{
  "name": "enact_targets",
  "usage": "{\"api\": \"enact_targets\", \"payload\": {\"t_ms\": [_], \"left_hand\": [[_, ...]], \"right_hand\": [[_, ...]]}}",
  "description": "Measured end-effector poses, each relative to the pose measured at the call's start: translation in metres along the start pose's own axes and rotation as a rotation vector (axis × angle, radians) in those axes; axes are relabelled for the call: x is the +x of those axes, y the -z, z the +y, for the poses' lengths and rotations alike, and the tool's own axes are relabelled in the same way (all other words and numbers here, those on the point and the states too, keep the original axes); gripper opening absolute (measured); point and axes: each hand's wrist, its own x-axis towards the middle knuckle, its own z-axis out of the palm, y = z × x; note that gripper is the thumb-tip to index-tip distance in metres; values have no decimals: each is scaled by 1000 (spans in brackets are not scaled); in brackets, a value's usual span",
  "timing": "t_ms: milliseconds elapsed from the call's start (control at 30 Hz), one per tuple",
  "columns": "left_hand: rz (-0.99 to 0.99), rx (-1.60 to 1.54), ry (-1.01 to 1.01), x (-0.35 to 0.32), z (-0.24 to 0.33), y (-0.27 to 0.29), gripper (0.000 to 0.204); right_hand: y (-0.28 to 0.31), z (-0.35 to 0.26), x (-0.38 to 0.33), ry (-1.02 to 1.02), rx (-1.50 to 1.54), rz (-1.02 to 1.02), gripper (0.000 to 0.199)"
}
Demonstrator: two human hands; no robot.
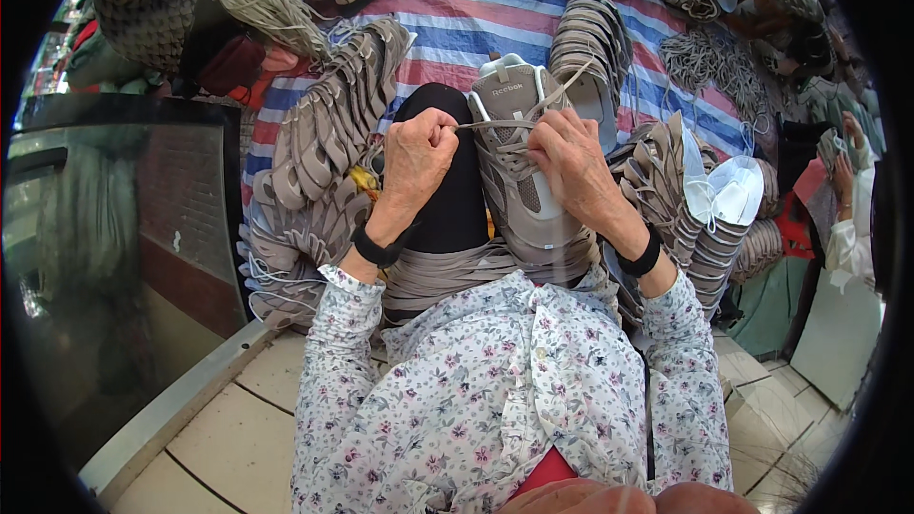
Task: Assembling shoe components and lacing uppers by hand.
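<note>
A grey-beige shoe upper [519, 157] rests on my right thigh, its tongue end pointing away from me and its toe toward me. A flat beige shoelace [495, 124] runs across its upper eyelets. My left hand [419, 157] is closed in a pinch on one end of the lace, beside the shoe and over my black-trousered knee. On the shoe's right side, my right hand [573, 162] pinches the lace close to the eyelets, with a loose length sticking up past the fingers. The lace looks taut between both hands. A bundle of beige laces [443, 276] lies across my lap.
Stacked shoe uppers form rows at left [328, 114], beyond the shoe [588, 48] and at right [719, 219]. A striped tarpaulin [457, 5] covers the floor ahead. A pile of laces [705, 67] lies far right. Another person's hands [845, 167] show at the right edge.
</note>
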Motion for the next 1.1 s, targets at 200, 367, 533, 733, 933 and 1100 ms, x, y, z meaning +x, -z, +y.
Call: {"api": "enact_targets", "payload": {"t_ms": [200,367,533,733,933,1100], "left_hand": [[39,38,-83,-1,-2,4,7],[77,91,-116,-4,-11,15,7],[103,233,-5,-10,-34,49,8],[184,573,151,-44,-106,130,14],[283,906,291,-103,-184,246,24],[369,1100,392,-167,-206,339,26]], "right_hand": [[17,-3,12,-27,128,14,12],[28,7,19,-28,351,-156,14],[29,26,17,-211,470,-256,10],[37,52,17,-353,847,-354,14],[49,63,10,-319,1056,-321,26],[38,71,11,-322,1114,-290,24]]}}
